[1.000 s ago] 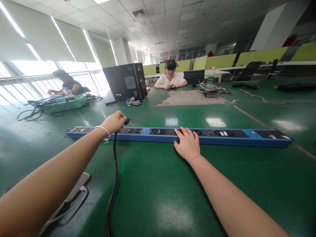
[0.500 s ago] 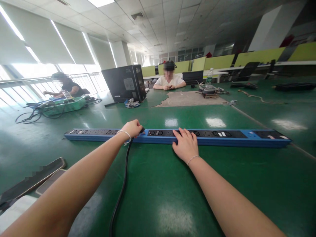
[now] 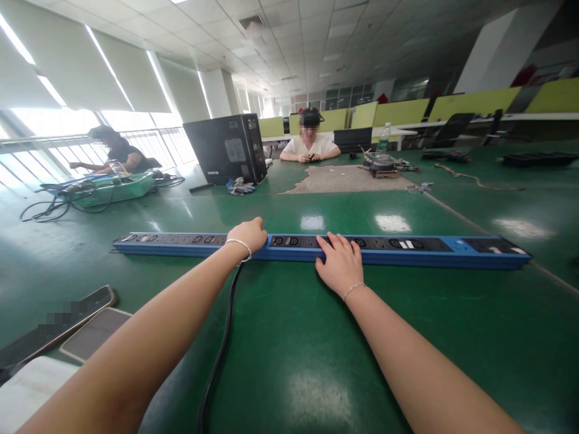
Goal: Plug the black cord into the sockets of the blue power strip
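Observation:
A long blue power strip (image 3: 289,255) with black socket panels lies across the green table. My left hand (image 3: 248,234) is closed over the strip just left of its middle. A black power cord (image 3: 225,337) runs out from beneath that wrist towards the table's near edge; its plug end is hidden inside my fingers. Whether the plug sits in a socket cannot be seen. My right hand (image 3: 340,259) rests on the strip right of the middle, fingers spread over the sockets and thumb at the near side.
Phone-like flat devices (image 3: 94,331) lie at the near left. Farther back are a green basket (image 3: 115,191) with cables, a black computer case (image 3: 226,150), gloves (image 3: 240,187) and a bottle (image 3: 383,138). One person (image 3: 310,144) sits opposite, another (image 3: 117,150) at far left.
My left hand has shifted slightly right along the strip and turned, so the black plug end seen at its fingertips is now covered. My right hand stays in place.

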Tool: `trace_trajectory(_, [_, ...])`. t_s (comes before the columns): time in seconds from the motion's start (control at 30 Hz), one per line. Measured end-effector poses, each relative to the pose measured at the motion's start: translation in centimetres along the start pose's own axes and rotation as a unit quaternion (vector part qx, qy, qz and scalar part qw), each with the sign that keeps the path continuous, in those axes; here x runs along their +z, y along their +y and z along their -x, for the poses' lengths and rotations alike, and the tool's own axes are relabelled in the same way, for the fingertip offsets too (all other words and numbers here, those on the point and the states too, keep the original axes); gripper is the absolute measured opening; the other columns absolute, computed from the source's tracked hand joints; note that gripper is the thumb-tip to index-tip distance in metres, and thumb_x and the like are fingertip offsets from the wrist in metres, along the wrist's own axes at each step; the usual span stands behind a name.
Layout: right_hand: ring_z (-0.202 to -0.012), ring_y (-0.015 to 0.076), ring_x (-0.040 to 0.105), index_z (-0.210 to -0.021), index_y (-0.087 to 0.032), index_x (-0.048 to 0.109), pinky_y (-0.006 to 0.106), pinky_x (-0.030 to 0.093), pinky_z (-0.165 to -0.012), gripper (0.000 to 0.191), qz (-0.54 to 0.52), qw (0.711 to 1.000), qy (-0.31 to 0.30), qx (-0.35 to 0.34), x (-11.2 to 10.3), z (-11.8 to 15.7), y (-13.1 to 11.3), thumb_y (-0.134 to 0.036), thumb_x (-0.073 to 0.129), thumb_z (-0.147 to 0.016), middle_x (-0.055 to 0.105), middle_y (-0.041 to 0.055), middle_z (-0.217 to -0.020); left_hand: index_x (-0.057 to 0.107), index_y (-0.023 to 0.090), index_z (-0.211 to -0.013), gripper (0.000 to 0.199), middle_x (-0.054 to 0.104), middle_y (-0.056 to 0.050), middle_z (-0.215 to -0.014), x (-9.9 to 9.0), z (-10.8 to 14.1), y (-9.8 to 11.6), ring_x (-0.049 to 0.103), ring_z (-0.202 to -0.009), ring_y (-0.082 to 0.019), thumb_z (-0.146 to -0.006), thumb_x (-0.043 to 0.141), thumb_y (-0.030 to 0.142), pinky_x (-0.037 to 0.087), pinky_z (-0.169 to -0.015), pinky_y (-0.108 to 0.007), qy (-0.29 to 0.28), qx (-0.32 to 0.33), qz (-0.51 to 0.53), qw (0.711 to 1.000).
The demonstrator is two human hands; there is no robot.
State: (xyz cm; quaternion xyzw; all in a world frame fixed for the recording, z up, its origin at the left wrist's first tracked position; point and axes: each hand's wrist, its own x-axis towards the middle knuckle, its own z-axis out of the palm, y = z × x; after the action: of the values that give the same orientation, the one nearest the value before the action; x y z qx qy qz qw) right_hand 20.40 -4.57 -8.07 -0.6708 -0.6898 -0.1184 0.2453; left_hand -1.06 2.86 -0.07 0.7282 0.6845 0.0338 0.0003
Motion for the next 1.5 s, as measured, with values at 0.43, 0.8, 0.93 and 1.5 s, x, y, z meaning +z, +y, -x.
trace_trajectory(0.43, [-0.126, 0.0239, 0.036, -0.127, -0.025, 0.052, 0.045, 0.019, -0.104, 0.048, 0.015, 1.0, -0.014, 0.0, 0.1, 0.0, 0.1, -0.03, 0.048, -0.079, 0.045, 0.0067, -0.137, 0.052, 0.022, -0.104, 0.029, 0.067, -0.013, -0.101, 0.6, 1.0, 0.6, 0.063, -0.093, -0.026, -0.083, 0.037, 0.033, 0.047, -0.074, -0.035, 0.01, -0.021, 0.024, 0.999])
trace_trajectory(0.8, [-0.125, 0.0247, 0.035, -0.127, -0.024, 0.051, 0.046, 0.02, -0.103, 0.048, 0.026, 1.0, -0.016, -0.006, 0.2, -0.1, 0.3, -0.031, 0.046, -0.08, 0.045, 0.0078, -0.136, 0.052, 0.022, -0.108, 0.03, 0.068, -0.011, -0.097, 1.3, 1.4, 1.2, 0.064, -0.092, -0.024, -0.084, 0.035, 0.029, 0.048, -0.075, -0.035, 0.04, -0.034, 0.032, 0.998])
trace_trajectory(0.93, [-0.125, 0.0247, 0.036, -0.128, -0.024, 0.051, 0.046, 0.02, -0.103, 0.049, 0.03, 0.999, -0.016, -0.009, 0.3, -0.1, 0.4, -0.031, 0.046, -0.08, 0.045, 0.0076, -0.136, 0.053, 0.022, -0.108, 0.031, 0.067, -0.012, -0.104, 0.5, 0.5, 1.1, 0.063, -0.096, -0.025, -0.081, 0.04, 0.028, 0.048, -0.076, -0.035, 0.003, -0.028, 0.032, 0.999])
trace_trajectory(1.5, [-0.126, 0.025, 0.036, -0.128, -0.024, 0.051, 0.046, 0.021, -0.103, 0.049, 0.027, 0.999, -0.011, -0.013, 0.3, -0.1, 0.5, -0.029, 0.047, -0.079, 0.046, 0.0078, -0.137, 0.051, 0.022, -0.107, 0.03, 0.068, -0.012, -0.098, 0.9, 1.1, 1.0, 0.063, -0.093, -0.025, -0.084, 0.036, 0.035, 0.047, -0.076, -0.035, 0.025, -0.015, 0.015, 0.999])
